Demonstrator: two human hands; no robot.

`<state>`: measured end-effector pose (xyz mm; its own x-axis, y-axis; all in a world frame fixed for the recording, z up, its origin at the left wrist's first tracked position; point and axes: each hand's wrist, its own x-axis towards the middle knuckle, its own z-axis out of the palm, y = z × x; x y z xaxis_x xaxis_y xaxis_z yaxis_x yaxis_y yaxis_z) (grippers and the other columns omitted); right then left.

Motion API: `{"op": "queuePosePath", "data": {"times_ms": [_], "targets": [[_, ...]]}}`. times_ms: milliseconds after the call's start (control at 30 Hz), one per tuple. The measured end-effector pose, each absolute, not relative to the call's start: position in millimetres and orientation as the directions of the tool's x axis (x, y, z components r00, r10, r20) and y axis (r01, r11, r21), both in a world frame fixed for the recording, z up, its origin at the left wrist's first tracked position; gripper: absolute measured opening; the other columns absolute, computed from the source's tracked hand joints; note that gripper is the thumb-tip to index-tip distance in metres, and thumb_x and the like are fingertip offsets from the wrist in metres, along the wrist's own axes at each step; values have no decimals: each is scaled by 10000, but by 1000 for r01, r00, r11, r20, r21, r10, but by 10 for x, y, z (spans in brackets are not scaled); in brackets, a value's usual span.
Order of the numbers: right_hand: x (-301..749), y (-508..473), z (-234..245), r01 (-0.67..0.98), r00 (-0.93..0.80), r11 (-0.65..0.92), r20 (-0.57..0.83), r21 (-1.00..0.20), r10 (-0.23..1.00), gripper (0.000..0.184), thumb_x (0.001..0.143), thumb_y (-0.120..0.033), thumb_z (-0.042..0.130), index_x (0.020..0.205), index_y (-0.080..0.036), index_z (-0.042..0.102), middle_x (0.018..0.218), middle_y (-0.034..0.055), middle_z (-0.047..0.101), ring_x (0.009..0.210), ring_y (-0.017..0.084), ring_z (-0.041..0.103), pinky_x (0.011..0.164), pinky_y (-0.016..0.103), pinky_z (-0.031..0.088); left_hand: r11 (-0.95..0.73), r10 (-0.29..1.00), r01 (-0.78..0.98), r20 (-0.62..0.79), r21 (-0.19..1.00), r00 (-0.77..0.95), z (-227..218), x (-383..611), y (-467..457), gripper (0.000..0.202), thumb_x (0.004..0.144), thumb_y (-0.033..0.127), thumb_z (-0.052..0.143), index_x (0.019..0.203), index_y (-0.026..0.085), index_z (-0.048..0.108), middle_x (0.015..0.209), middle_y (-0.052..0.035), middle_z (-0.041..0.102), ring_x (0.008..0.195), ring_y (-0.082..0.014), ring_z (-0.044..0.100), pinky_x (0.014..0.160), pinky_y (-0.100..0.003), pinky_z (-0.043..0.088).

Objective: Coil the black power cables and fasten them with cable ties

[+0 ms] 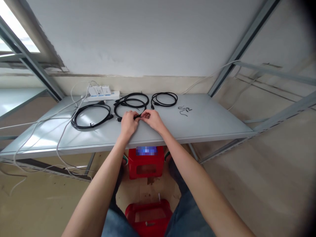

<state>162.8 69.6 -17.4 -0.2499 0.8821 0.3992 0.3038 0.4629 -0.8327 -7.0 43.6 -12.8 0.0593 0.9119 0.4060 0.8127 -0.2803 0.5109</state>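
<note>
My left hand (128, 123) and my right hand (153, 119) meet near the front middle of a grey metal shelf (209, 121). Both are pinched on the near end of a coiled black cable (130, 103), with a small black bit showing between the fingers. A larger black cable coil (91, 115) lies to the left. A third coil (164, 99) lies behind my right hand. A few small black twist ties (184, 110) are scattered to the right of the hands.
A white power strip (101, 94) with plugged-in adapters sits at the shelf's back left, with white cords (44, 118) trailing over the left side and edge. Red plastic stools (146, 164) stand under the shelf by my knees. Slanted metal frame bars rise at both sides.
</note>
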Motion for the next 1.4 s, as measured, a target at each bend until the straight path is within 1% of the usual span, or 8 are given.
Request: {"op": "queuePosePath", "data": {"times_ms": [200,500,633,900,967,1100,1267,1400], "targets": [[1633,676,-146,351,-248,489,424,-799,871,49,778,-169,753,801,-193,716,779,8,716,711,151,589,716,293,483,-286,910,817,410,501,67,-122,-81,432,158,962,286,641,1010,223,778,1053,-114,747,1067,-316,635,940,-429,504],[1630,642,-110,387,-248,553,494,-738,833,127,776,-78,685,799,-201,702,806,1,682,749,160,592,756,300,479,-277,913,815,405,509,57,-130,-69,434,191,966,297,652,1038,205,803,1085,-129,752,1079,-322,637,948,-438,505],[1630,637,-109,381,-247,570,514,-728,822,135,785,-72,674,806,-204,692,814,1,668,755,162,586,754,297,479,-275,914,818,400,506,60,-108,-60,416,243,966,305,635,1070,209,833,1075,-127,753,1065,-324,642,944,-432,506],[1633,654,-128,407,-265,563,497,-720,827,142,800,-76,627,788,-199,698,852,14,666,759,159,576,776,303,479,-278,911,839,407,469,75,-87,-50,396,283,962,291,612,1079,220,859,1026,-113,743,1029,-309,634,924,-410,503],[1634,662,-141,401,-260,555,491,-729,832,131,797,-84,630,803,-196,699,851,14,670,753,157,575,769,302,479,-273,911,840,407,469,69,-92,-47,400,283,960,289,617,1090,216,858,1032,-114,744,1035,-309,632,935,-412,504],[1634,679,-166,362,-230,500,445,-787,866,111,802,-125,674,879,-202,688,784,-13,667,715,152,577,718,286,475,-265,914,846,401,463,66,-95,-46,407,309,968,309,607,1132,221,853,1064,-115,754,1063,-309,629,941,-406,509],[1632,689,-167,368,-229,467,409,-804,883,79,830,-128,701,804,-198,673,780,4,706,747,158,629,749,292,491,-262,920,862,382,433,88,-85,-49,403,332,987,315,585,1151,206,853,1100,-126,753,1077,-309,630,956,-408,499],[1625,701,-168,339,-234,456,395,-823,888,84,835,-115,694,821,-198,682,791,12,725,757,165,655,757,300,512,-265,918,864,387,427,89,-76,-47,390,351,1005,312,571,1187,200,850,1091,-129,753,1073,-311,625,973,-413,491]]}}
